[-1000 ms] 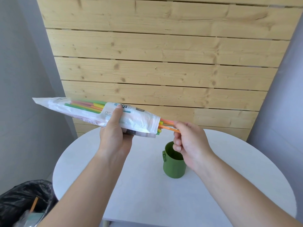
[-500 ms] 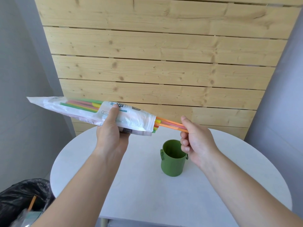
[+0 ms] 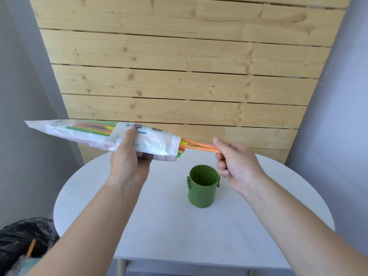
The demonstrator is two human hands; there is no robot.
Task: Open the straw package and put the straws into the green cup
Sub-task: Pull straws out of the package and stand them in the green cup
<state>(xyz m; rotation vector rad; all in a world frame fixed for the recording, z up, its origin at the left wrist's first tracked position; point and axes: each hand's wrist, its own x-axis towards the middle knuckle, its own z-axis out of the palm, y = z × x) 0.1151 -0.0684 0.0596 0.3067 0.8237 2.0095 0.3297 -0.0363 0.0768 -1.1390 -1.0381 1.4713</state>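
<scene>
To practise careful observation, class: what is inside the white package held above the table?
Inside the straw package, coloured straws show through its clear window and poke out its open end; printed wrap and the left hand cover their middles.

- A round white table [image 3: 159, 226] with a smooth matte top; its near edge is cut straight, and a pale leg shows under that edge.
- One green cylindrical cup [image 3: 202, 191] stands upright on the top, right of centre, mouth open upward, with a small lug on each side.
</scene>
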